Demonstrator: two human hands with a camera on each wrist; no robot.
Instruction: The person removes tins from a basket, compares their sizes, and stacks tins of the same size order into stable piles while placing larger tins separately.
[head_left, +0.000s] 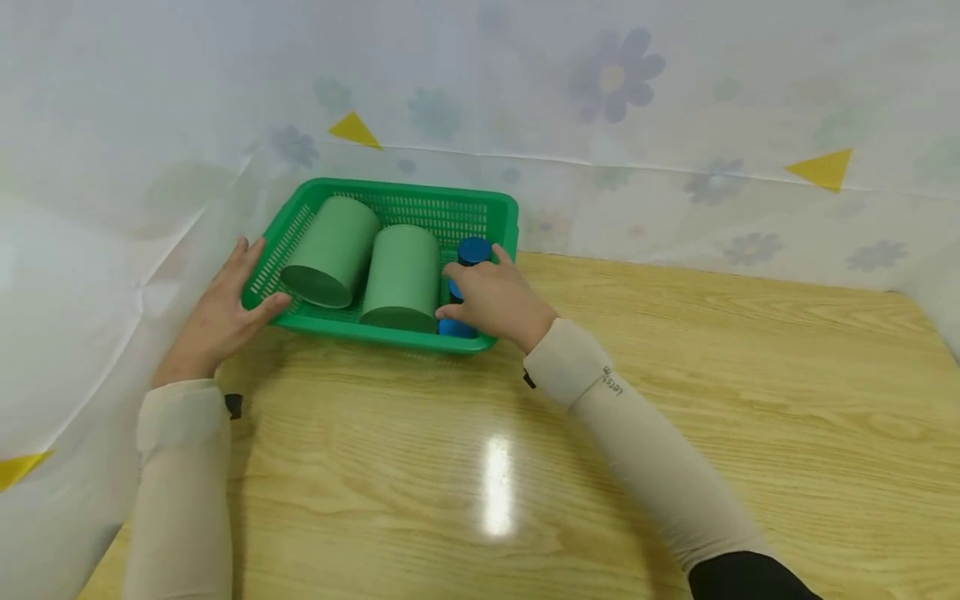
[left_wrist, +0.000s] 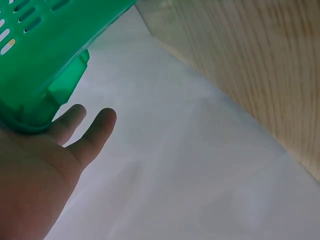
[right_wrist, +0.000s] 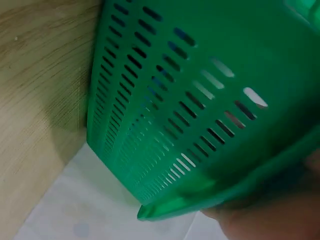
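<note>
A green plastic basket (head_left: 345, 331) with slotted walls stands by the back wall sheet. Two pale green cylinders (head_left: 333, 250) lie in it side by side. At its right end are dark blue cylindrical things (head_left: 474, 250), partly covered by my right hand (head_left: 506, 300). That hand reaches in over the basket's rim, fingers bent about the blue things; their undersides are hidden. At the left end, my left hand (head_left: 213, 321) spreads its fingers along the outer wall, thumb at the front corner. Two straight fingers (left_wrist: 100, 132) stick out past the rim in the left wrist view.
A wood-grain table (head_left: 375, 467) lies under the basket. White sheeting printed with flowers (head_left: 615, 75) closes off the back and left sides, with yellow triangles (head_left: 825, 170) on it. The left wall sheet runs close beside my left arm.
</note>
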